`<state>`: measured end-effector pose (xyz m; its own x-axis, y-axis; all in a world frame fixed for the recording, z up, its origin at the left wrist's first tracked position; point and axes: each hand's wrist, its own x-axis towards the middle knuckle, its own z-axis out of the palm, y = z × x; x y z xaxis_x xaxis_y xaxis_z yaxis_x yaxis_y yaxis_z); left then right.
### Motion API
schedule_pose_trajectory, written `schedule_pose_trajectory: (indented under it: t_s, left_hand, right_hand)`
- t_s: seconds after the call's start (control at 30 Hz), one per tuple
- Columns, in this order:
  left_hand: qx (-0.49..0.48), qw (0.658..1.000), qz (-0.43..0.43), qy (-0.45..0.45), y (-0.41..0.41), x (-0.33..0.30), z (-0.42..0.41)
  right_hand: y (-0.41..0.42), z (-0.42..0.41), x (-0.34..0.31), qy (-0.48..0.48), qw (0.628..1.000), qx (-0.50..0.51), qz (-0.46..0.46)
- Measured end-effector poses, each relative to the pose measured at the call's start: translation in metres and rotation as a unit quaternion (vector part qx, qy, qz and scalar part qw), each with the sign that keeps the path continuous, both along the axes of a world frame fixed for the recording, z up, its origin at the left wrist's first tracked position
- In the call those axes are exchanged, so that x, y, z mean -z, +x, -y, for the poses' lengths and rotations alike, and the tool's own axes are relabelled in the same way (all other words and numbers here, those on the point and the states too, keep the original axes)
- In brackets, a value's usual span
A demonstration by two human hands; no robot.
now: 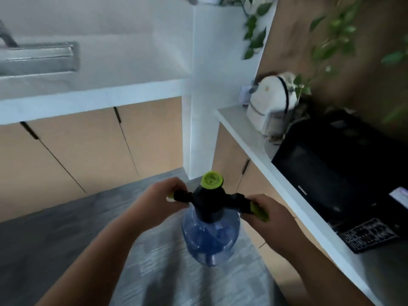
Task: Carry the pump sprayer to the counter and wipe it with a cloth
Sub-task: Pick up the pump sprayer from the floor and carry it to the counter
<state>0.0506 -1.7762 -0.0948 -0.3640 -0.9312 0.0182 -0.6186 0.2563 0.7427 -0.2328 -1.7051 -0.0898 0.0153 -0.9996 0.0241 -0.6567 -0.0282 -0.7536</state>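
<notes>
Evidently, the pump sprayer (pixel 209 221) is held above the floor between both hands: its nozzle is gripped by the closed left hand (pixel 159 202), its green trigger handle by the closed right hand (pixel 265 217). Just right of that hand, white lettering (too blurred to read) is seen on a black microwave (pixel 326 173).

A home kitchen: steel sink (pixel 37 58) in white counter (pixel 92 98), wooden cabinets (pixel 88 149), black microwave (pixel 335 173).

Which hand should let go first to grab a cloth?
Probably the left hand: it only pinches the nozzle tip, while the right hand wraps the handle and could carry the pump sprayer alone. No cloth is visible.
</notes>
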Motion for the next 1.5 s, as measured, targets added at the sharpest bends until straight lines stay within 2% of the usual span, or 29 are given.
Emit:
schedule_pose_trajectory:
  t_s: [0.17,0.43,0.63,0.83,1.03,1.3,1.5]
  left_hand:
    - [-0.060,0.995,-0.075,-0.036,0.095,-0.048,-0.027]
    - [-0.136,0.985,-0.093,-0.054,0.289,-0.079,-0.044]
    - [-0.177,0.972,-0.152,-0.043,0.435,-0.078,-0.034]
    - [-0.244,0.948,-0.195,-0.058,0.554,-0.102,-0.010]
    - [-0.310,0.932,-0.163,-0.090,0.671,-0.118,0.034]
    - [-0.406,0.891,-0.114,-0.168,0.822,-0.140,0.119]
    - [-0.463,0.865,-0.105,-0.162,0.930,-0.173,0.190]
  right_hand:
    - [0.083,0.022,-0.051,-0.015,0.995,-0.099,-0.012]
    - [0.271,0.074,-0.074,-0.026,0.977,-0.210,-0.010]
    - [0.424,0.113,-0.077,0.001,0.968,-0.246,0.042]
    - [0.561,0.160,-0.094,0.012,0.956,-0.288,0.047]
    - [0.686,0.232,-0.106,-0.045,0.936,-0.346,0.054]
    - [0.859,0.364,-0.132,-0.105,0.888,-0.440,0.082]
    - [0.980,0.462,-0.171,-0.146,0.848,-0.502,0.089]
